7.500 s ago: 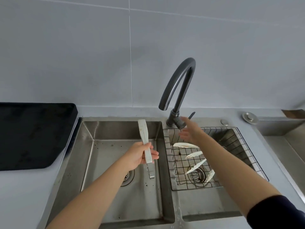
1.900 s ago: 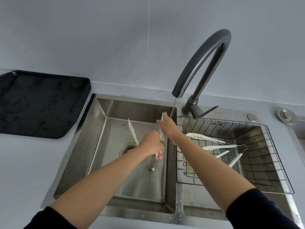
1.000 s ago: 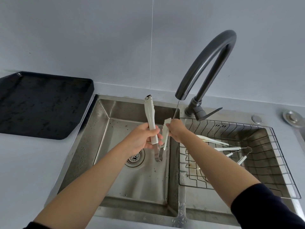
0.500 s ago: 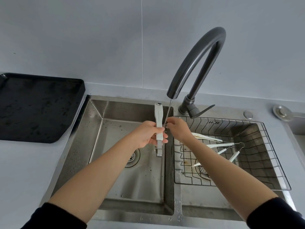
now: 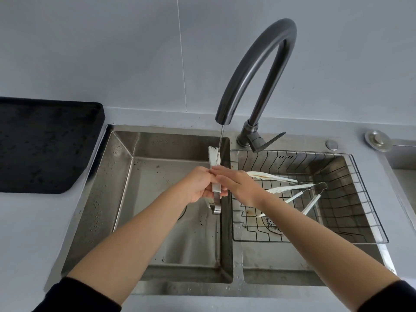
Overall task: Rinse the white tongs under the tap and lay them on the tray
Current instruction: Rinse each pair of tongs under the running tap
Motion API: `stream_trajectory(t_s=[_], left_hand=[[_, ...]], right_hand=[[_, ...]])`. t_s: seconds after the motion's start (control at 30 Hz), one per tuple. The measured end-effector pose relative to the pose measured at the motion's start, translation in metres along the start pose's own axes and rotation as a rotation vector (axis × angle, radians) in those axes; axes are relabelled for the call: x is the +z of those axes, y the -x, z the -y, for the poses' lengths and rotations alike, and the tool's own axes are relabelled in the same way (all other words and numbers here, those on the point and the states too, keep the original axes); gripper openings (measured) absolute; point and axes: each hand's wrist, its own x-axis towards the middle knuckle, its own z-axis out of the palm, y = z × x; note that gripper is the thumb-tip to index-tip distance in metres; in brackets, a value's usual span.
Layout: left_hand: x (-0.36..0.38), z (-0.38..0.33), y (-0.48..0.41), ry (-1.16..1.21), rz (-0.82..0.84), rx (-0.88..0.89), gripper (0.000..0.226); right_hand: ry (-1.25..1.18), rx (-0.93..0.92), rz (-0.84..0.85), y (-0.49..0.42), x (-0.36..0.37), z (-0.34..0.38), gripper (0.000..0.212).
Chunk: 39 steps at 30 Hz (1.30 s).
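The white tongs (image 5: 213, 157) stand nearly upright over the left basin, white tips up and steel hinge end down. A thin stream from the dark curved tap (image 5: 254, 64) runs onto their tips. My left hand (image 5: 200, 185) is wrapped around the middle of the tongs. My right hand (image 5: 238, 184) presses on them from the right, fingers across the white arms. The black tray (image 5: 42, 143) lies on the counter at the left.
A wire basket (image 5: 351, 192) sits in the right basin with two more white tongs (image 5: 281, 183) lying in it. The left basin (image 5: 108, 199) has a drain under my left wrist. A round steel cap (image 5: 378, 140) sits on the counter at the far right.
The tongs were spread apart a second ago and are now squeezed together under the stream. My right hand has come flat against them beside my left.
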Motion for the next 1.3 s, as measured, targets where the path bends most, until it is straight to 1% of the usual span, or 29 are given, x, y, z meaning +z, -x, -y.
stream_trajectory(t_s=[0.1,0.2,0.3,0.43,0.5,0.57,0.63,0.7,0.8,0.97,1.03,1.2,1.3], left_hand=[[0.003,0.003,0.002,-0.043,0.001,0.004,0.01],[0.003,0.003,0.004,-0.092,-0.018,0.024,0.011],[0.003,0.007,0.007,-0.109,-0.034,0.011,0.01],[0.002,0.016,0.015,-0.114,-0.04,-0.014,0.016],[0.003,0.019,0.02,-0.118,-0.015,-0.032,0.01],[0.004,0.023,0.024,-0.114,-0.001,-0.043,0.008],[0.003,0.024,0.026,-0.115,-0.01,-0.037,0.011],[0.0,0.021,0.026,-0.108,-0.031,-0.022,0.009],[-0.004,0.016,0.024,-0.116,-0.077,0.013,0.013],[-0.004,0.018,0.026,-0.164,-0.089,0.019,0.011],[-0.002,0.018,0.029,-0.174,-0.076,0.02,0.004],[-0.001,0.019,0.035,-0.183,-0.094,0.038,0.003],[-0.002,0.021,0.038,-0.156,-0.087,0.043,0.005]], right_hand=[[0.099,0.008,0.025,-0.002,0.004,-0.002,0.043],[0.098,-0.007,0.031,-0.006,0.004,-0.001,0.043],[0.113,0.037,0.065,-0.011,0.005,-0.002,0.047],[0.088,0.09,0.1,-0.018,0.011,0.0,0.049],[0.113,0.132,0.097,-0.023,0.013,0.001,0.051],[0.081,0.174,0.09,-0.025,0.014,0.002,0.053],[0.038,0.155,0.084,-0.024,0.016,0.005,0.053],[-0.023,0.107,0.075,-0.019,0.02,0.008,0.05],[-0.008,0.029,0.082,-0.01,0.028,0.008,0.047],[0.049,0.069,0.142,-0.016,0.019,0.006,0.052],[0.033,0.105,0.106,-0.024,0.015,0.008,0.054],[0.007,0.18,0.095,-0.045,0.011,0.007,0.055],[-0.008,0.207,0.054,-0.052,0.014,0.007,0.059]])
